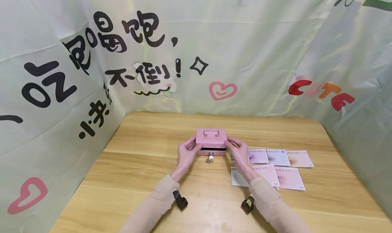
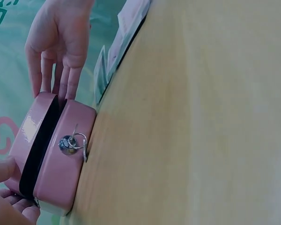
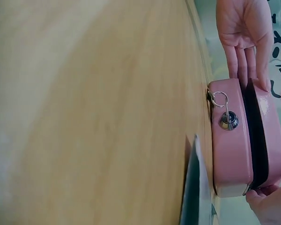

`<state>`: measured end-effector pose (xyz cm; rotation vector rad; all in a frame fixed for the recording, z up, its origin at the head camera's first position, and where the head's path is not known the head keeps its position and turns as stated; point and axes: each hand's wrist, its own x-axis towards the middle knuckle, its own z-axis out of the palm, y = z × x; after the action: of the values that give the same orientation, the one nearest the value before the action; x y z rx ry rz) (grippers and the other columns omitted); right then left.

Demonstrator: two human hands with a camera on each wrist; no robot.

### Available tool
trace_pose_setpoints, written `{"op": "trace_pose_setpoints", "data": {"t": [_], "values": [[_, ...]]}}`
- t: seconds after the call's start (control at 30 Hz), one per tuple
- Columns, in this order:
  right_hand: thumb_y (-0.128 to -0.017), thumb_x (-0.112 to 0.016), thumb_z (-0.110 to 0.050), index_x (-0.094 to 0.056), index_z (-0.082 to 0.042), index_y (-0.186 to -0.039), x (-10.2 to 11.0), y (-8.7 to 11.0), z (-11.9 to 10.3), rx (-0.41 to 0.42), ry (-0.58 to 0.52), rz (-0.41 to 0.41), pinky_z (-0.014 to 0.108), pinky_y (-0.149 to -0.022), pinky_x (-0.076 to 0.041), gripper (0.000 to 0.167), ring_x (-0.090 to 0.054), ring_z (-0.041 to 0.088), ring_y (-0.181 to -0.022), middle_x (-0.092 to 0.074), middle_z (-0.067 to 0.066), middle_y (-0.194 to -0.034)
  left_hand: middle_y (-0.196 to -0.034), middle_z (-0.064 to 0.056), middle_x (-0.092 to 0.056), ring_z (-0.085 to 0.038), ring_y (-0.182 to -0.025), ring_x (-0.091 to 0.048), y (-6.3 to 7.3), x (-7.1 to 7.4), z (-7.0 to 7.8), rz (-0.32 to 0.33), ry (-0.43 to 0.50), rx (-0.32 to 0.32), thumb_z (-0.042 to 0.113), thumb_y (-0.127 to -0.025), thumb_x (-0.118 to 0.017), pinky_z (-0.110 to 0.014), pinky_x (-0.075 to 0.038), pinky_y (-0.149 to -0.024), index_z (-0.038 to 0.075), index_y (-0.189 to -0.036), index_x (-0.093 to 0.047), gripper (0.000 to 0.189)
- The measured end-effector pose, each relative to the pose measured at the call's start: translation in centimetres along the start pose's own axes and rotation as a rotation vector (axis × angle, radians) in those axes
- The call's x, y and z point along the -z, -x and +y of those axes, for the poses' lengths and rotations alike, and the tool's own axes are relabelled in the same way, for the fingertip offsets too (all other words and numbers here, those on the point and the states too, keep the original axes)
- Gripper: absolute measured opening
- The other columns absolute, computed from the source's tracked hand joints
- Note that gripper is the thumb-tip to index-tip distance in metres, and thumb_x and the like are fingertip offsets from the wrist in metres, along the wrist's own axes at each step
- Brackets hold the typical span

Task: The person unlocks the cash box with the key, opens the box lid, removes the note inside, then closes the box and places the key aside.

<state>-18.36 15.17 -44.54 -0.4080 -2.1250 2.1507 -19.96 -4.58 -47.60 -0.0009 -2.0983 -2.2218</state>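
Note:
A pink metal cash box (image 1: 211,152) stands on the wooden table, its lid (image 1: 211,143) raised a little so that a dark gap runs along the front. On top of the lid is a wire carrying handle (image 1: 211,133). A key with a ring (image 3: 228,118) sits in the lock on the front. My left hand (image 1: 186,155) grips the lid at its left side, thumb at the front corner. At the opposite side my right hand (image 1: 240,154) holds the lid likewise, its thumb (image 1: 227,144) on the front corner. The box's inside is hidden.
Several pastel paper play-money notes (image 1: 291,178) lie in two rows right of the box, partly under my right forearm. Printed cloth (image 1: 190,103) hangs behind the table and along its sides. Each wrist wears a small black camera (image 1: 180,200).

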Motion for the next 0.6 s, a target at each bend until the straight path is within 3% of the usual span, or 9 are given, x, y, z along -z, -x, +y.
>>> {"op": "trace_pose_setpoints", "data": {"t": [0.13, 0.3, 0.6], "values": [[-0.094, -0.064, -0.004, -0.060, 0.006, -0.132, 0.05, 0.06, 0.07, -0.012, 0.006, -0.003, 0.002, -0.081, -0.049, 0.040, -0.059, 0.023, -0.125, -0.056, 0.025, -0.144, -0.139, -0.027, -0.056, -0.038, -0.132, -0.057, 0.04, 0.06, -0.24, 0.001, -0.002, 0.004, 0.000, -0.086, -0.075, -0.033, -0.050, -0.109, -0.007, -0.136, -0.056, 0.054], [-0.092, -0.062, 0.002, -0.058, 0.008, -0.133, 0.07, 0.04, 0.19, -0.019, -0.011, -0.018, 0.001, -0.081, -0.051, 0.042, -0.055, 0.035, -0.134, -0.054, 0.028, -0.145, -0.140, -0.025, -0.056, -0.036, -0.132, -0.057, 0.12, 0.14, -0.41, 0.003, -0.011, 0.014, 0.000, -0.084, -0.076, -0.029, -0.051, -0.107, -0.004, -0.137, -0.056, 0.056], [-0.092, -0.060, 0.006, -0.056, 0.010, -0.134, 0.06, 0.11, 0.30, -0.027, -0.029, -0.022, 0.001, -0.080, -0.051, 0.043, -0.052, 0.040, -0.136, -0.052, 0.030, -0.145, -0.141, -0.024, -0.056, -0.036, -0.132, -0.057, 0.25, 0.21, -0.22, -0.001, -0.022, 0.040, -0.002, -0.083, -0.076, -0.030, -0.051, -0.107, -0.004, -0.136, -0.057, 0.057]]}}
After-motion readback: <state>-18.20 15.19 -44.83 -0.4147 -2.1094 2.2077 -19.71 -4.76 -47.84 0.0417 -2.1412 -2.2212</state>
